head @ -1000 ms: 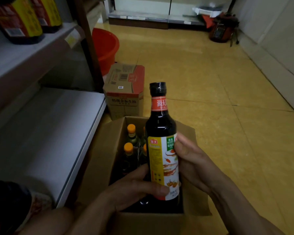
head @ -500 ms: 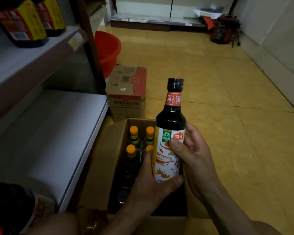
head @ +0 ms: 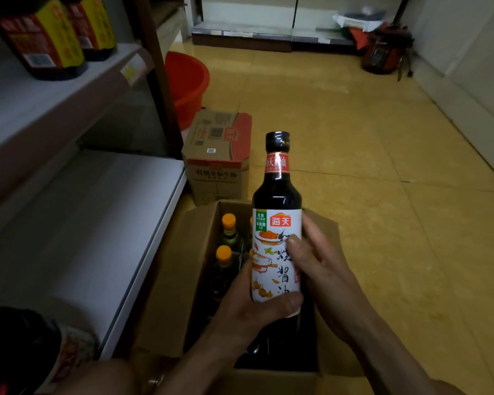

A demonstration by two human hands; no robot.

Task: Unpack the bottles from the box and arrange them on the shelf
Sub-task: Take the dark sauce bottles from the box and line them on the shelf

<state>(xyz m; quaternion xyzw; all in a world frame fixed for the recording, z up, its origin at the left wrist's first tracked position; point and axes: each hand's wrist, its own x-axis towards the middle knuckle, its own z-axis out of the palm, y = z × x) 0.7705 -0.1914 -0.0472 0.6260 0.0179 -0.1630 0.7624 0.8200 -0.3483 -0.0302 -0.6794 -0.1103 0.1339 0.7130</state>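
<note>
Gripped by left hand [head: 248, 306] and right hand [head: 322, 275], the bottle [head: 277, 195] half hides the box [head: 177, 280].

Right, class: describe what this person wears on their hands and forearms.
Nothing shows: the left hand and right hand are ungloved, no rings in view; the left forearm and right forearm are bare to the frame's edge, without sleeves, watch or bands.

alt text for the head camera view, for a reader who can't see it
A left hand and a right hand hold a dark sauce bottle upright above an open cardboard box with orange-capped bottles inside. A white shelf runs along the left; a closed carton and a red basin stand on the yellow floor beyond.
</note>
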